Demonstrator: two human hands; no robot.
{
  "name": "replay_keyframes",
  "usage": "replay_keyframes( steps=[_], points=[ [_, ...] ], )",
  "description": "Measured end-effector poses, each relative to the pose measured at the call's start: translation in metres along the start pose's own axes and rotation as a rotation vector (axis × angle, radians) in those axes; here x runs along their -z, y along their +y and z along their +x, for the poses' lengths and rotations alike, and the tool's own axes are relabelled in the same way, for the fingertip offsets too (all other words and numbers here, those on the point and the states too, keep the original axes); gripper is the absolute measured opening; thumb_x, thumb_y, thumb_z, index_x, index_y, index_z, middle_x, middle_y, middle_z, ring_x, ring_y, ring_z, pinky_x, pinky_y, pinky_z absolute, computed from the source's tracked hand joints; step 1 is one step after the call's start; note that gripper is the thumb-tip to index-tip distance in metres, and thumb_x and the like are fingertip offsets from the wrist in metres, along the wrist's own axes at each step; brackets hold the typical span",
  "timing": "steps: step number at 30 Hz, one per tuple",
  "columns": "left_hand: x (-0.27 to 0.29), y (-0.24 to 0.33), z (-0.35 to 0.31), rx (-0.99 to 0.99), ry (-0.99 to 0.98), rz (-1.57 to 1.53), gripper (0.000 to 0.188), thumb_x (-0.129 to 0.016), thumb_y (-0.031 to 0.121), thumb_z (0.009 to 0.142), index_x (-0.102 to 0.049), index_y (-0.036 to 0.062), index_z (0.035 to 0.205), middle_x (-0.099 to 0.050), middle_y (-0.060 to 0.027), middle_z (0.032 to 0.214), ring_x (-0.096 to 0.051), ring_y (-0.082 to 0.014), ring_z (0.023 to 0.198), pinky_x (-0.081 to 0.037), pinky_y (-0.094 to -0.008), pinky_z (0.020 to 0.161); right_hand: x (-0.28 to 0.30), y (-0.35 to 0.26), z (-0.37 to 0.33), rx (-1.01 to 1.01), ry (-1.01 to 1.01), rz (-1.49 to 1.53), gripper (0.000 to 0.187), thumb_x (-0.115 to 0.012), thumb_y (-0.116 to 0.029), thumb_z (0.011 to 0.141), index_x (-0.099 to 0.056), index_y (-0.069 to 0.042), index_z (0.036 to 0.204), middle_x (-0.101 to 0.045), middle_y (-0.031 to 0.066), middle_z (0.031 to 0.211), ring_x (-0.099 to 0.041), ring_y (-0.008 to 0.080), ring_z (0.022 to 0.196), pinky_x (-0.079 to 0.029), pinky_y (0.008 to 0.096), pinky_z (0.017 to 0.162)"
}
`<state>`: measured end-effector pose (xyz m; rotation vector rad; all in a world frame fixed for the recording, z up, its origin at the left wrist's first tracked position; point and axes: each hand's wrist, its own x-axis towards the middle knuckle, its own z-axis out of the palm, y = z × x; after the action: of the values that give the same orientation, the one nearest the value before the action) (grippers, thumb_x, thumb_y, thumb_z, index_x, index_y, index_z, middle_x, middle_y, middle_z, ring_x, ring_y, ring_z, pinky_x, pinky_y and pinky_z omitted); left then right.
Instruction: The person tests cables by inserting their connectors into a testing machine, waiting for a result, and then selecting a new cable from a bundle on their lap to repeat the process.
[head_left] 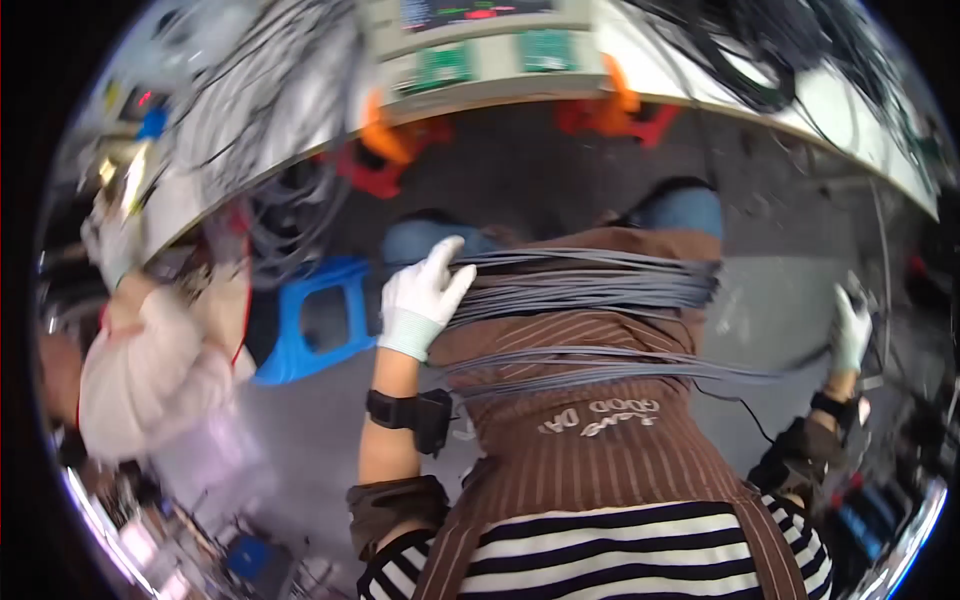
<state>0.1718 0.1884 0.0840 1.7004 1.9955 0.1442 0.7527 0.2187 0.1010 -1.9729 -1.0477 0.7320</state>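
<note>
A bundle of grey cables point(590, 290) lies across my lap, over a brown striped apron point(590, 440). My left hand point(425, 300), in a white glove, rests at the bundle's left end with its thumb and fingers apart. Far out to the right is my right hand point(852, 325), also gloved. A few grey cable strands point(740, 374) stretch from the lap nearest my body to this hand, which appears closed on them. Blur hides its exact finger positions.
A white workbench point(480, 95) curves ahead, carrying green circuit boards point(445, 65) and black cables point(740, 60). Orange clamps point(385, 135) sit at its edge. At left are a blue stool point(318, 320) and a co-worker's sleeve point(165, 350). A thin black cord point(740, 402) hangs right of the apron.
</note>
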Motion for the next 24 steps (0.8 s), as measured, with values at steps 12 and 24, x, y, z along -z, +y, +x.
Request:
replay_keyframes(
  steps=[12,24],
  points=[
    [-0.045,0.038,-0.013,-0.186,-0.171,0.08,0.033,-0.059,0.041,0.077,-0.067,0.0082,0.073,-0.061,-0.013,0.065,-0.059,-0.0274,0.055,-0.045,-0.0344,0.051,-0.136,-0.078,-0.078,0.213,-0.673,-0.433,0.016,-0.062,-0.015,0.077,-0.061,-0.002,0.086,-0.062,0.0074,0.068,-0.055,0.0135,0.056,-0.045,0.0281,0.056],
    [-0.035,0.061,-0.024,0.212,-0.02,-1.164,0.023,-0.052,0.015,0.088,-0.055,-0.0051,0.097,-0.065,-0.0165,0.074,-0.062,-0.0179,0.057,-0.05,-0.0324,0.053,-0.175,-0.103,-0.098,-0.438,-1.021,0.103,0.025,-0.055,-0.024,0.086,-0.06,0.001,0.087,-0.065,0.0073,0.073,-0.041,0.0054,0.041,-0.032,0.0209,0.037]
  ],
)
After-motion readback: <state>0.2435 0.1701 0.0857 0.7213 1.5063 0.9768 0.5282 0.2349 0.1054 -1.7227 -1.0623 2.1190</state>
